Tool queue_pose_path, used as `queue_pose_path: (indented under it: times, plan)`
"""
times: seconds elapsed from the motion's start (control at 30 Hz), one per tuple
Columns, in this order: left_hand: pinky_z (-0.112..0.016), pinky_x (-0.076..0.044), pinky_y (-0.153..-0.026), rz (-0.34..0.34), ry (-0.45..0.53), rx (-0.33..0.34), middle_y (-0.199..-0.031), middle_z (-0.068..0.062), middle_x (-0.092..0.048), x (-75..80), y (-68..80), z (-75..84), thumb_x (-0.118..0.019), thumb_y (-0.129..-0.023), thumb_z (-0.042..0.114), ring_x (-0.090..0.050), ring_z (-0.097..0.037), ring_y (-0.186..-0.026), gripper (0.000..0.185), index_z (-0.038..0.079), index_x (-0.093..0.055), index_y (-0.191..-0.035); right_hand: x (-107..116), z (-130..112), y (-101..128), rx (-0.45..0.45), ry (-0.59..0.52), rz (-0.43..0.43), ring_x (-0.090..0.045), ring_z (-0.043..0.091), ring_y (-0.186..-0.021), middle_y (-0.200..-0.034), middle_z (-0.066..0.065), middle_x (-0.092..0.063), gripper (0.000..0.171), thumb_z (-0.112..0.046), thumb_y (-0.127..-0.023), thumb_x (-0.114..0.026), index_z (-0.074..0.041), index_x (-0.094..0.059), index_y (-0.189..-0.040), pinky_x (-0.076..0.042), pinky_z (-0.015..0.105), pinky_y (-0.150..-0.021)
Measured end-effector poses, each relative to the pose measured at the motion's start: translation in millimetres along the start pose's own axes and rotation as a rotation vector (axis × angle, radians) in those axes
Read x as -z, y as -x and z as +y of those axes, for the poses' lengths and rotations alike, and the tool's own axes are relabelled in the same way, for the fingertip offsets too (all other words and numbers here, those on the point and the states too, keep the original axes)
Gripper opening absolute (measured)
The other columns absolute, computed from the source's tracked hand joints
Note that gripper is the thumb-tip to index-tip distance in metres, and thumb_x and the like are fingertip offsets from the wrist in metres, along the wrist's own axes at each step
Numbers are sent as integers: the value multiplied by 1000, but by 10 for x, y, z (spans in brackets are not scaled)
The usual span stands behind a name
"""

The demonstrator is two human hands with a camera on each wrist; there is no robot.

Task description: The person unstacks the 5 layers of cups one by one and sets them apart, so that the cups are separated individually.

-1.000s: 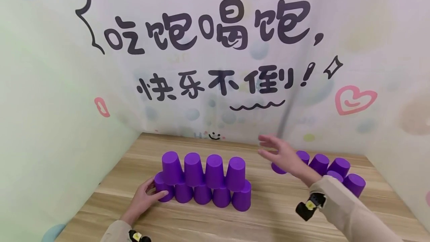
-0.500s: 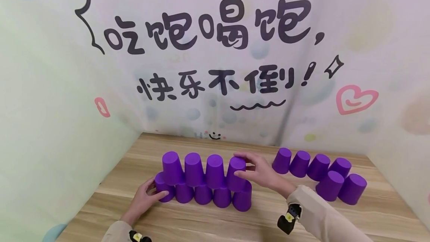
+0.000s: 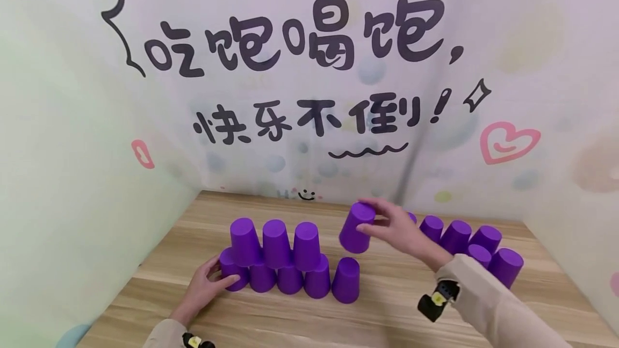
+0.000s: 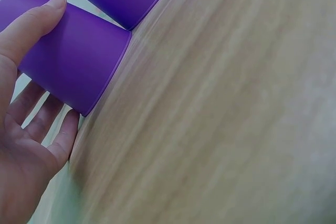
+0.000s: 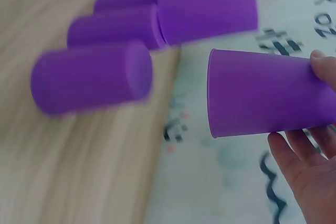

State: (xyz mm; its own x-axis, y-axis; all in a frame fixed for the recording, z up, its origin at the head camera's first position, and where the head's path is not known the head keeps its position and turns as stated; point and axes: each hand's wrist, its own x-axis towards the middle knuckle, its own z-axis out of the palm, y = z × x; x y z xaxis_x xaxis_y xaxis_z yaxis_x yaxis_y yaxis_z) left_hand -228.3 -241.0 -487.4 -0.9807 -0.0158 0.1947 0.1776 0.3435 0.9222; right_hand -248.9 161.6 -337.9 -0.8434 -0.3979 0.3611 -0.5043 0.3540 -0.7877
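Purple cup (image 3: pixel 354 234), mouth down, sits aloft in my right hand's (image 3: pixel 398 232) grasp, rim clear of the upper row's end cup (image 3: pixel 307 247) and lower right cup (image 3: pixel 345 282). My left hand (image 3: pixel 205 288) grips the lower left cup (image 3: pixel 231 268), inside the table's (image 3: pixel 290 321) edge.

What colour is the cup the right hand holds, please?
Purple: the right wrist view shows the cup best.

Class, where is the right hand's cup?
In the head view, the cup is just right of centre, in the right hand, off the table, right of the stacked cups.
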Motion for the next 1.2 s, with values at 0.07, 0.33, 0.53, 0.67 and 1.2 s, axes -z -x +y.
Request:
queue_pose_path:
  times: [0.07, 0.33, 0.53, 0.67, 1.2]
  plan:
    - [-25, -47, -83, 3, 4, -7, -110, -21, -55, 5, 2, 6, -73, -70, 5, -52, -8, -93, 62, -7, -45, -123, 151, 2, 29, 18, 41, 30, -57, 25, -93, -107, 19, -55, 51, -6, -78, -67, 5, -45, -123, -50, 28, -79]
    - [-20, -46, -81, 1, -11, -25, -108, -20, -56, 21, 1, -38, -74, -69, 6, -51, 0, -90, 61, -7, -46, -123, 701, 124, 286, 2, 224, 125, -52, -3, -92, -110, 17, -53, 49, -10, -82, -64, 2, -44, -125, -49, 19, -78]
    - [-20, -46, -81, 2, -15, -45, -107, -21, -57, 25, 4, -50, -73, -70, 5, -52, 0, -90, 61, -7, -46, -122, 938, 318, 507, -94, 332, 157, -46, -8, -93, -116, 17, -51, 53, -18, -84, -62, 0, -41, -128, -49, 21, -79]
    - [-19, -46, -80, -7, 11, -31, -107, -22, -56, 19, 5, -49, -73, -70, 4, -52, 0, -89, 61, -8, -45, -123, 1001, 483, 652, -108, 400, 185, -55, 17, -97, -116, 21, -50, 54, -18, -83, -63, 3, -42, -127, -49, 36, -78]
    - [-18, -46, -80, -19, 19, 1, -110, -20, -55, 21, 6, -21, -72, -72, 5, -51, -1, -90, 59, -6, -45, -124, 768, 1120, 1013, -261, 539, 272, -56, 40, -91, -107, 30, -53, 56, -19, -77, -69, 6, -46, -121, -48, 48, -74]
